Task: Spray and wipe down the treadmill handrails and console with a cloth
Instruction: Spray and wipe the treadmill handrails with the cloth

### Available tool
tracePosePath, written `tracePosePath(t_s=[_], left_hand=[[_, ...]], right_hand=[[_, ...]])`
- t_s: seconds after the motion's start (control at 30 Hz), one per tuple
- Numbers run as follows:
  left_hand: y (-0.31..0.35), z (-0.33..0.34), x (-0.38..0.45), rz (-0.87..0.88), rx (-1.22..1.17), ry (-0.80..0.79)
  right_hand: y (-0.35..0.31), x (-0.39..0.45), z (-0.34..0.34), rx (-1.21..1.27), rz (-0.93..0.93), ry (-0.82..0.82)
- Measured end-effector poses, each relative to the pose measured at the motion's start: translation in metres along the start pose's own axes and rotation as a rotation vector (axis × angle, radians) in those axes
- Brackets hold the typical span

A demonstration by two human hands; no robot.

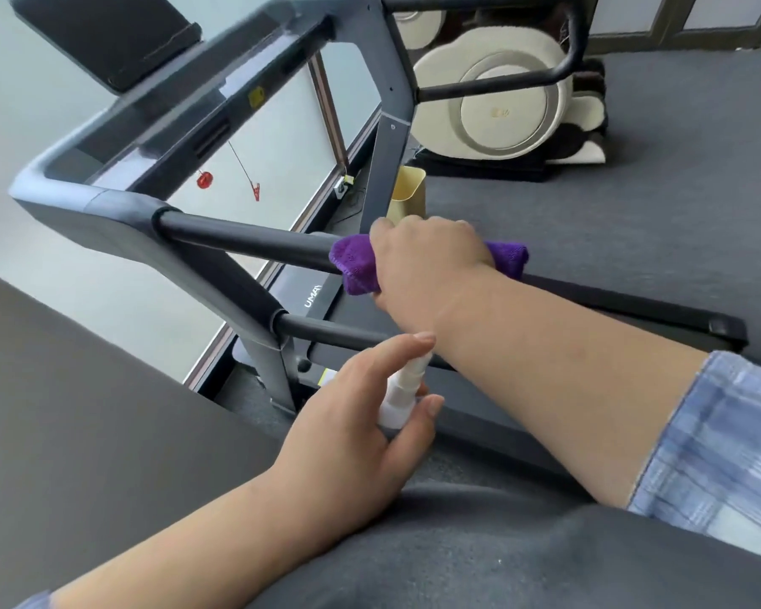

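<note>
The view is tilted. My right hand (427, 265) grips a purple cloth (354, 268) wrapped round the treadmill's black handrail (247, 239), about midway along the bar. Cloth ends stick out on both sides of my hand. Lower down, my left hand (352, 437) holds a small white spray bottle (403, 391), with the forefinger over its top, close to the other handrail (326, 334). The grey console (185, 107) with a dark tablet shelf (102, 41) lies at the upper left.
A red safety key and clip (204, 180) hang on a cord under the console. A cream bin (407, 189) stands behind the treadmill post. A white and dark massage chair (501, 103) sits at the upper right on grey carpet (655, 169).
</note>
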State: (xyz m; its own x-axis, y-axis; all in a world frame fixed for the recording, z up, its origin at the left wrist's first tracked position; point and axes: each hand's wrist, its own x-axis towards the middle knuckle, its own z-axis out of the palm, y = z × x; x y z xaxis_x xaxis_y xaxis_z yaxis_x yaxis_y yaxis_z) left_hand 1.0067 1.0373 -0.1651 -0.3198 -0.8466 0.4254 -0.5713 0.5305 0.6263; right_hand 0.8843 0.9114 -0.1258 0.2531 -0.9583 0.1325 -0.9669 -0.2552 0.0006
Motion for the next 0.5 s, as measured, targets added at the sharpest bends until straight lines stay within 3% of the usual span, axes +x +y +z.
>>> tracePosePath(t_s=[0.27, 0.5], left_hand=[[0.016, 0.017, -0.004, 0.021, -0.011, -0.063], [0.01, 0.027, -0.012, -0.007, -0.028, -0.145]], right_hand=[[0.067, -0.043, -0.009, 0.471, 0.149, -0.121], [0.082, -0.081, 0.034, 0.76, 0.26, 0.237]])
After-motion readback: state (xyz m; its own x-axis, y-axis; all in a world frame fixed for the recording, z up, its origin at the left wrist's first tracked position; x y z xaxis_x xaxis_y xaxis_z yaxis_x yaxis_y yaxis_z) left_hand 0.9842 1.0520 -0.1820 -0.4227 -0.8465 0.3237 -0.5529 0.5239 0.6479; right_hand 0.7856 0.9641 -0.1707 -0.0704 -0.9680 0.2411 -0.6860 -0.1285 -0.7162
